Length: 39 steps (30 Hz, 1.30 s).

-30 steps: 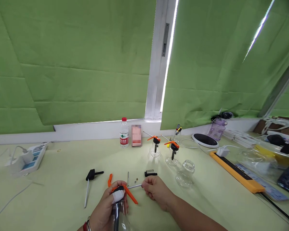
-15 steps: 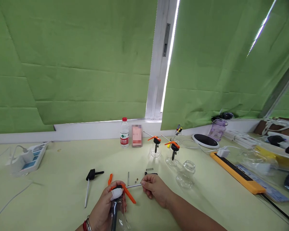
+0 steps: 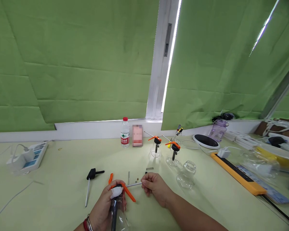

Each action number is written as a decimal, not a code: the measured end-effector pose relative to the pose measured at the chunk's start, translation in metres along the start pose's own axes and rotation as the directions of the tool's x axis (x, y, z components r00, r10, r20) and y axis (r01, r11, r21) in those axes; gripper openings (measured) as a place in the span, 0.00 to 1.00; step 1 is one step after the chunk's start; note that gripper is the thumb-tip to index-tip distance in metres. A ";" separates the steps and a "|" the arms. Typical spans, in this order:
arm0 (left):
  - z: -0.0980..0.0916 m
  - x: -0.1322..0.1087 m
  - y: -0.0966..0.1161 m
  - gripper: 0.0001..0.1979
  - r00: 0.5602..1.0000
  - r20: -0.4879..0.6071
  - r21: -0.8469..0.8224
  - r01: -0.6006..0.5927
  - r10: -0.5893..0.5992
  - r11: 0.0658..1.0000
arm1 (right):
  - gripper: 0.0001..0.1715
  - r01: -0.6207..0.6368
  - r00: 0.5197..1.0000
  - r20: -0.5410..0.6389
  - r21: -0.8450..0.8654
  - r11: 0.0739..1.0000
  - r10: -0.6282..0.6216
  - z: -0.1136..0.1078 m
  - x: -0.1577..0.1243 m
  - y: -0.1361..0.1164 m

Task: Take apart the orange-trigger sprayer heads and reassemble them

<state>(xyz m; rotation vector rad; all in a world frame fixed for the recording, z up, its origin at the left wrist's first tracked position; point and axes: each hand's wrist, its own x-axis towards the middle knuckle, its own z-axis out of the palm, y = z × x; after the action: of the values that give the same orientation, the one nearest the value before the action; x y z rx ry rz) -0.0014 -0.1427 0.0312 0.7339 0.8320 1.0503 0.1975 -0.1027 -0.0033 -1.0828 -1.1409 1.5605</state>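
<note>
Over the pale yellow-green tabletop (image 3: 62, 186), low in the middle of the view, the left hand (image 3: 102, 203) holds a clear, see-through bottle (image 3: 122, 218) with a black top and orange arms (image 3: 128, 193) spreading to either side. Its fingers curl around the bottle's upper part, and a white wrapping (image 3: 116, 192) covers the thumb. The right hand (image 3: 155, 189) pinches the end of a thin, silvery metal rod (image 3: 134, 184) between narrowly closed fingers; the rod reaches across to the orange-and-black top, where its other end is hidden.

Just beyond the rod lies a short, slim metal pin (image 3: 128, 177), and behind the right hand a small coiled metal spring (image 3: 149, 168). To the left, well apart from both hands, rests a black-handled tool with a pale straight shaft (image 3: 87, 192). An open, clear rounded jar (image 3: 186, 176) leans over to the right of the right hand.
</note>
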 end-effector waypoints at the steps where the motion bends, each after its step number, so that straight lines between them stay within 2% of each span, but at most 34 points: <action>1: -0.001 0.000 0.000 0.08 1.000 0.000 -0.007 0.005 -0.005 1.000 | 0.21 0.035 0.999 -0.009 0.007 0.999 -0.035 -0.001 0.001 0.001; 3: -0.004 0.001 0.001 0.08 1.000 0.003 -0.031 0.009 -0.008 0.999 | 0.18 0.078 0.996 -0.031 -0.051 0.996 -0.080 -0.003 0.003 0.002; 5: -0.007 0.002 0.004 0.08 1.000 0.009 -0.064 -0.001 0.002 0.998 | 0.11 0.102 0.992 -0.044 -0.272 0.957 -0.118 -0.005 0.003 0.002; 6: -0.008 0.003 0.006 0.07 1.000 0.011 -0.081 -0.011 0.012 0.997 | 0.07 0.118 0.989 -0.033 -0.435 0.893 -0.147 -0.005 0.003 0.001; 8: -0.010 0.003 0.010 0.07 0.999 0.004 -0.105 -0.035 0.036 0.994 | 0.06 0.162 0.978 0.024 -0.706 0.689 -0.206 -0.002 0.004 -0.001; 10: -0.011 0.003 0.014 0.08 0.998 -0.017 -0.117 -0.056 0.055 0.992 | 0.08 0.200 0.967 0.081 -0.827 0.525 -0.240 0.003 0.005 -0.004; 14: -0.013 0.004 0.017 0.08 0.996 -0.044 -0.146 -0.079 0.073 0.986 | 0.09 0.189 0.965 0.091 -0.890 0.416 -0.244 0.014 0.012 -0.007; 18: -0.015 0.005 0.015 0.07 0.996 -0.036 -0.173 -0.083 0.078 0.981 | 0.10 0.162 0.963 0.079 -0.934 0.319 -0.258 0.016 0.016 -0.006; 23: -0.017 0.007 0.014 0.06 0.997 -0.028 -0.191 -0.078 0.074 0.978 | 0.12 0.224 0.955 0.174 -0.954 0.199 -0.238 0.018 0.012 -0.004; 28: -0.016 0.007 0.016 0.07 0.997 -0.036 -0.188 -0.067 0.061 0.980 | 0.13 0.208 0.960 0.174 -0.968 0.144 -0.220 0.026 0.012 -0.007; 31: -0.015 0.007 0.016 0.07 0.997 -0.044 -0.194 -0.074 0.066 0.978 | 0.12 0.190 0.957 0.139 -0.964 0.185 -0.254 0.027 0.009 -0.015; 32: -0.015 0.007 0.016 0.07 0.997 -0.046 -0.198 -0.076 0.068 0.977 | 0.12 0.184 0.956 0.115 -0.951 0.247 -0.271 0.026 0.006 -0.018; 34: -0.015 0.008 0.014 0.07 0.996 -0.061 -0.205 -0.075 0.064 0.976 | 0.16 0.162 0.968 0.050 -0.871 0.464 -0.244 0.026 -0.003 -0.024; 35: -0.014 0.009 0.013 0.07 0.995 -0.076 -0.210 -0.079 0.064 0.974 | 0.20 0.129 0.984 0.027 -0.789 0.601 -0.177 0.027 -0.008 -0.026; 37: -0.014 0.009 0.011 0.08 0.989 -0.120 -0.222 -0.110 0.085 0.969 | 0.29 -0.017 0.995 0.073 -0.562 0.827 0.071 0.030 -0.022 -0.025; 38: -0.013 0.009 0.010 0.09 0.984 -0.140 -0.226 -0.137 0.107 0.964 | 0.31 -0.117 0.967 0.152 -0.440 0.890 0.203 0.032 -0.030 -0.024; 39: -0.012 0.008 0.010 0.10 0.980 -0.151 -0.227 -0.161 0.129 0.960 | 0.33 -0.204 0.919 0.254 -0.350 0.915 0.302 0.035 -0.038 -0.021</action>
<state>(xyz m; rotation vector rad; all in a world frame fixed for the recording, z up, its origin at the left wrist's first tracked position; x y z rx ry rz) -0.0136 -0.1301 0.0318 0.5299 0.7581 1.3189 0.1753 -0.1420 0.0294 -1.2739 -1.5508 1.8378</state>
